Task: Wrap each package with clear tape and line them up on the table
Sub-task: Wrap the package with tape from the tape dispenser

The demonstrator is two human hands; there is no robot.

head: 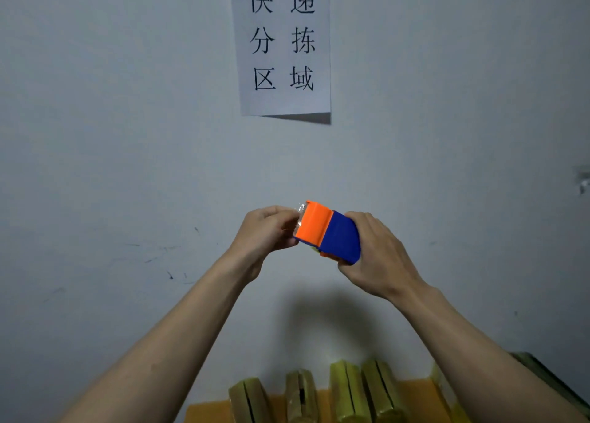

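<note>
A smooth, matt orange-and-blue plastic tape dispenser (329, 232) is seen, with glossy clear tape (300, 213) at its ten o'clock edge. Shiny film-wrapped yellowish cardboard packages (348, 390) are stood on a matt orange tabletop (204, 413). A matt white paper sign (282, 44) is fixed to a scuffed painted wall (111, 135).

This was a parcel-sorting corner, a plain working room rather than a home. A white paper sign (281, 44) taped to the scuffed grey-white wall (95, 135) carried 6 large printed characters reading "express sorting area". Below it, 4 tape-wrapped packages (348, 390) stood in a row on an orange table (415, 397) pushed against that wall, and a tape dispenser (327, 232) was in use
</note>
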